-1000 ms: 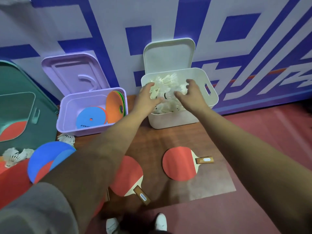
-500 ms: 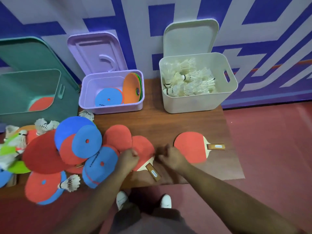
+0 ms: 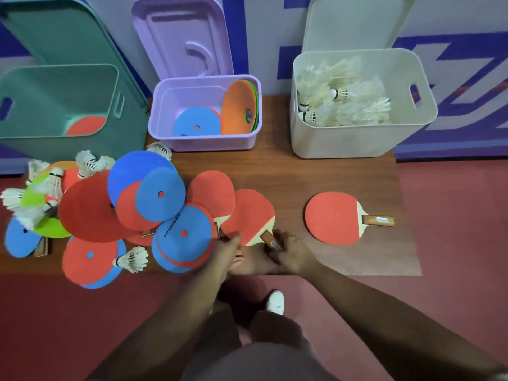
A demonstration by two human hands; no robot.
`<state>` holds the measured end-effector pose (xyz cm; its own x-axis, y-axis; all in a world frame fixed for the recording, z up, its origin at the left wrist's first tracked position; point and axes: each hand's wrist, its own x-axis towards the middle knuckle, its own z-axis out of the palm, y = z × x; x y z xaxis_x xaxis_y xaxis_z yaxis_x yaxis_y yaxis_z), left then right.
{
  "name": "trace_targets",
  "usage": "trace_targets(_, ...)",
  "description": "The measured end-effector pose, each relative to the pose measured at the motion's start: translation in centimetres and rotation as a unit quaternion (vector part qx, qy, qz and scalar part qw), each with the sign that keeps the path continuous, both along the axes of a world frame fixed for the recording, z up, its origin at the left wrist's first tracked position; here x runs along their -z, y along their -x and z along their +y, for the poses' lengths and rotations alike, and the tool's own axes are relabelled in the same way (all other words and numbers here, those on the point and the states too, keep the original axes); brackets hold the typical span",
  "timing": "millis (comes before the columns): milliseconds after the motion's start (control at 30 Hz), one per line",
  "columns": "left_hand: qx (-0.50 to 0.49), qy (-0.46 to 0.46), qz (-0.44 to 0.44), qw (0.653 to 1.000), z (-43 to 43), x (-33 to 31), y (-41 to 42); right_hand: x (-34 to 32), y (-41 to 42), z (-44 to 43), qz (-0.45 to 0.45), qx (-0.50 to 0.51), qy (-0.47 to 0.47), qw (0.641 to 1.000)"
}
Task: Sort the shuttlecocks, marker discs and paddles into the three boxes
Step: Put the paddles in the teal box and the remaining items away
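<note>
One paddle [image 3: 86, 125], apparently, in green box [image 3: 41, 100]; discs [image 3: 198, 125] in purple box [image 3: 203, 143].

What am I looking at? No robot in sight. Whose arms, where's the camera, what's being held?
There is no machine here: a person sorts with bare hands. The only camera sits on their head, looking forward and down, so both arms enter from the bottom edge. On the brown board lie a pile of marker discs, loose shuttlecocks and paddles, including a lone paddle to the right. Behind stand three open boxes. The green box holds a paddle, the purple box discs and the white box shuttlecocks. The right hand curls its fingers round the handle of the middle paddle. The left hand is at the disc pile's edge; whether it grips anything is unclear.
</note>
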<state>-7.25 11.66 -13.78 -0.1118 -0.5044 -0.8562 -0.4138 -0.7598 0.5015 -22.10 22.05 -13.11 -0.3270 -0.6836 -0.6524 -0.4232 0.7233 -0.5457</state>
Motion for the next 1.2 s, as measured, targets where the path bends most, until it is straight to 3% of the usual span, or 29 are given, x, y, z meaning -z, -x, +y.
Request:
trace_targets(133, -0.078, -0.088, 0.113, 0.987, 1.2, 0.3, 2.4, -2.6, 3.1, 2.1, -0.029, 0.064, 0.040, 0.997)
trace_targets(333, -0.203, -0.141, 0.199, 0.948, 2.6, -0.4, 5.8, -3.5, 5.6, 5.0, -0.026, 0.093, 0.049, 0.994)
trace_targets(467, -0.184, -0.145, 0.194, 0.953, 1.9, -0.9, 6.4, -2.6, 10.3, 6.6, 0.082, 0.133, 0.076, 0.985)
trace_targets(567, -0.150, -0.124, 0.180, 0.964, 1.4, -0.8, 6.3, -1.3, 14.3, 6.9, 0.211, 0.124, 0.010, 0.969)
trace_targets(733, -0.067, -0.069, 0.165, 0.982, 0.4, -0.7, 7.0, 2.4, 17.7, 7.2, 0.248, 0.078, -0.114, 0.959)
trace_targets(900, -0.039, -0.054, 0.184, 0.981, -0.3, -0.5, 7.1, 2.9, 17.2, 8.1, 0.340, 0.028, -0.138, 0.930)
trace_targets(967, -0.026, -0.048, 0.184, 0.981, -0.5, -0.6, 7.2, 2.7, 17.0, 8.7, 0.291, 0.025, -0.145, 0.945)
trace_targets(1067, -0.021, -0.037, 0.186, 0.982, -1.2, -1.3, 7.4, 1.6, 16.6, 9.6, 0.140, 0.071, -0.078, 0.985)
trace_targets(1200, -0.032, -0.007, 0.203, 0.979, -3.1, -4.1, 7.3, -1.5, 15.3, 9.5, 0.106, 0.170, 0.017, 0.980)
